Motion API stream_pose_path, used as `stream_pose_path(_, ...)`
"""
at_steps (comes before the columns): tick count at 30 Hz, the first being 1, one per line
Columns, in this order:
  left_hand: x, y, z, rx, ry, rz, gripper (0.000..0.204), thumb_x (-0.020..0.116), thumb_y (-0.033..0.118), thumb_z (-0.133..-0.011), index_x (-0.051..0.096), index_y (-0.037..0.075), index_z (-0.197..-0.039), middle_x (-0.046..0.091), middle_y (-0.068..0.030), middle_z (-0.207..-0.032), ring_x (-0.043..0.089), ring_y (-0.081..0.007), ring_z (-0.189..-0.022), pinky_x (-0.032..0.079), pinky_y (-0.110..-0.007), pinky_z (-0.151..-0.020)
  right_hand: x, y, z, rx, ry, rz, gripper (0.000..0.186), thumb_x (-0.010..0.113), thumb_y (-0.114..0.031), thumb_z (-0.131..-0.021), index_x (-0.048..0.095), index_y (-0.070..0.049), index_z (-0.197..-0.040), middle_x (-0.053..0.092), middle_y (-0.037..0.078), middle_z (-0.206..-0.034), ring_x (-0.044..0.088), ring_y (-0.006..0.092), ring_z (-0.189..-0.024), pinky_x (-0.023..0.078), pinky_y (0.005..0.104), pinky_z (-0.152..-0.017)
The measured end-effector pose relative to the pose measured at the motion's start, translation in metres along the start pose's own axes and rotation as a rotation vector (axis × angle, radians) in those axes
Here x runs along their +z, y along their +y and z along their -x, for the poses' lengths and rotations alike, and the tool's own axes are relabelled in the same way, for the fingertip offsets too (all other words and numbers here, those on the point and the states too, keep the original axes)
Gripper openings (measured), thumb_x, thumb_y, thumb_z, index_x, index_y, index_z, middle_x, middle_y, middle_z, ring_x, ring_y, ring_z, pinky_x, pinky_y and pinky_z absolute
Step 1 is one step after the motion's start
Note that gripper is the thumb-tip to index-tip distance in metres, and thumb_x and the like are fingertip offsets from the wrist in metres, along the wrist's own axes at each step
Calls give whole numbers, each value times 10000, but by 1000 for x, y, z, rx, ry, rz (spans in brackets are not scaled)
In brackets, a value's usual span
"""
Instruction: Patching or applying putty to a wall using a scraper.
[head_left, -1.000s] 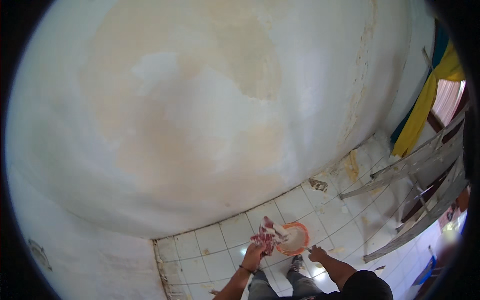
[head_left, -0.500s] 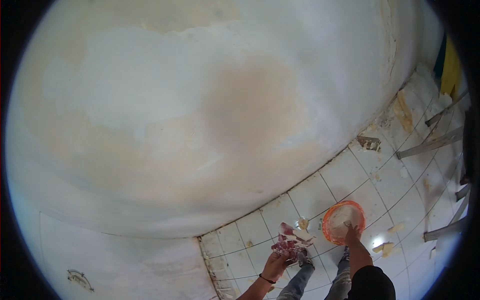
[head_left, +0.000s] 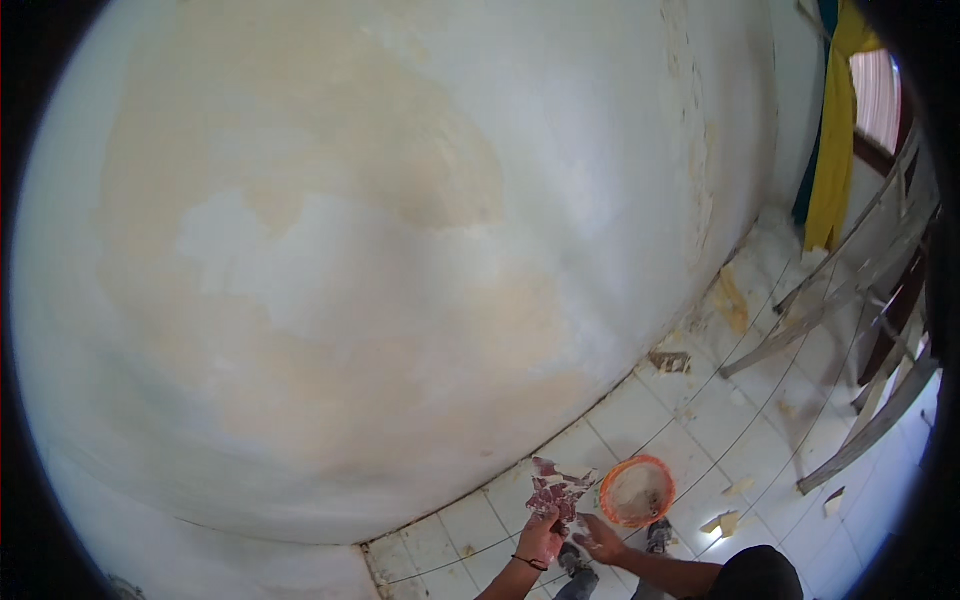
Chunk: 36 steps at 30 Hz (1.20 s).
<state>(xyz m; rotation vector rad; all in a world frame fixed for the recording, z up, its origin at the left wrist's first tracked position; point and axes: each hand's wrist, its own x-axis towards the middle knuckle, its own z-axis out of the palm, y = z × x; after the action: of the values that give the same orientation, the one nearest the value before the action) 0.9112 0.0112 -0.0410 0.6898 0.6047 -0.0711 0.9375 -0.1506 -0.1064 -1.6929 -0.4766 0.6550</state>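
L hand (head_left: pixel 541 541) grasps the lower end of a dark red piece (head_left: pixel 553 492), which is flat, irregular in shape and has white, pasty smears on its surface. R hand (head_left: pixel 602 541) is just beside L hand, fingers toward the piece; if it grips sth., I cannot tell. Near the piece, on its right side, stands a round orange bucket (head_left: pixel 605 494) w/ pale, thick-looking material (head_left: pixel 630 488) inside. Floor (head_left: pixel 690 445) is of white, shiny sq. tiles w/ dark joints, incl. yellowish flat scraps (head_left: pixel 722 523). Wall (head_left: pixel 330 250) has uneven beige & white patches.
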Motion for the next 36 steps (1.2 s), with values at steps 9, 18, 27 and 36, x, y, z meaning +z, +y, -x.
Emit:
stream_pose_path(9,13,19,-7,151,-175,-177,282,533,152,-942,568,22,-1189,633,-106,-1107,613,-209,-989,478,-314,-850,8,-162,-13,-394,377,-252,376,427,-243,-987,516,31,-1228,578,185,-1153,540,271,-1080,403,349,-957)
stream_pose_path(18,64,137,28,-34,-184,-279,327,541,357,-961,631,61,-1067,657,-30,-963,597,-135,-857,459,-283,-728,-43,-284,-129,-496,832,53,209,447,-88,-938,579,6,-1071,622,271,-846,603,449,-804,482,422,-673)
stream_pose_path(27,-212,60,106,-340,168,-440,245,599,289,-894,597,118,-718,567,3,-593,494,-101,-450,387,-234,-424,-56,-448,-281,-152,968,491,519,555,-184,-859,405,110,-1259,661,258,-918,669,387,-807,544,462,-688)
stream_pose_path(36,-388,22,113,-486,24,-50,217,552,152,-865,480,129,-662,447,-27,-565,456,-163,-471,348,-311,-410,-53,-377,-251,-826,935,724,183,547,-137,-853,674,-64,-964,687,135,-966,660,326,-864,527,401,-731)
